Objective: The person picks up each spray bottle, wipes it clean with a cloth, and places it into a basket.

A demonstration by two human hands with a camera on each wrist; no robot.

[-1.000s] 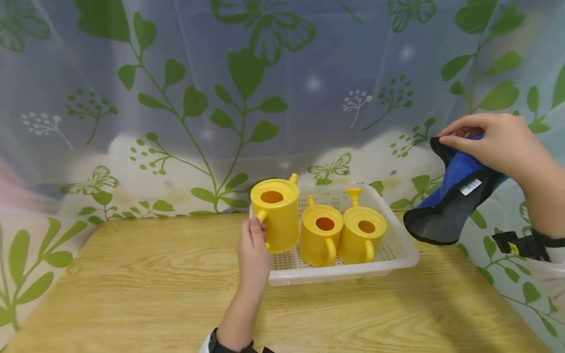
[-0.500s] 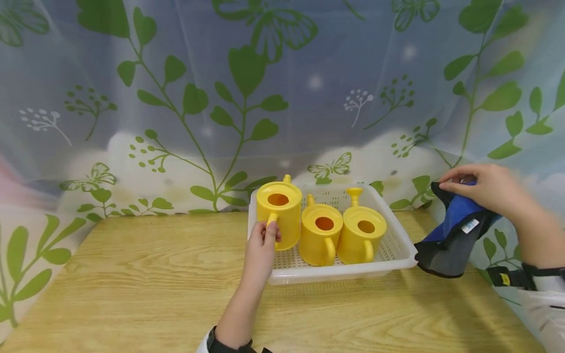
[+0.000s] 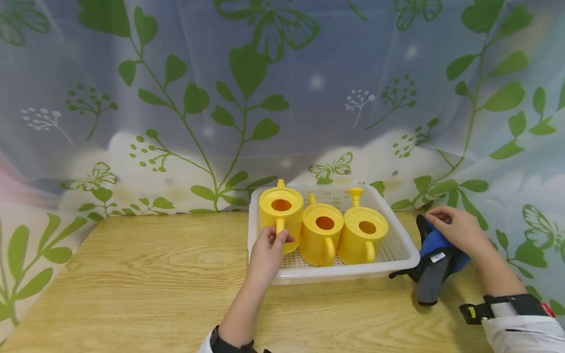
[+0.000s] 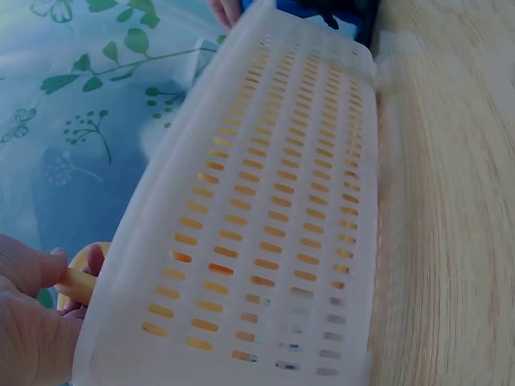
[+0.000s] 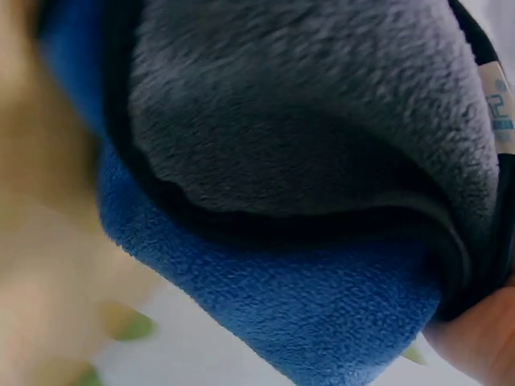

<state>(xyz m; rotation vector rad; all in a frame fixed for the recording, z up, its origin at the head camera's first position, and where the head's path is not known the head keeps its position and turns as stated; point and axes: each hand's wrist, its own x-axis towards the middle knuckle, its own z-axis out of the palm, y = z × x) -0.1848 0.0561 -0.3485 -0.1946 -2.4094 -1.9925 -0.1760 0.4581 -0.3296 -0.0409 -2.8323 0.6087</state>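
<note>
My left hand (image 3: 268, 250) grips the handle of the leftmost yellow watering can (image 3: 291, 220), which stands upright inside the white plastic basket (image 3: 344, 270) at its left end. In the left wrist view the fingers and thumb (image 4: 32, 277) close round that handle behind the perforated basket wall. My right hand (image 3: 459, 233) pinches a blue and grey cloth (image 3: 434, 264) with black edging and a small white label, right of the basket. The cloth hangs in folds, its lower part down at the table. It fills most of the right wrist view.
Two more yellow watering cans, a middle one (image 3: 324, 245) and a right one (image 3: 359, 242) with a flared spout, stand side by side in the basket. The wooden table (image 3: 145, 279) meets a leaf-patterned curtain (image 3: 176, 147) behind and at the sides.
The left watering can has shifted slightly right and down into the basket, still in my left hand. My right hand has lowered the cloth from above to the table beside the basket.
</note>
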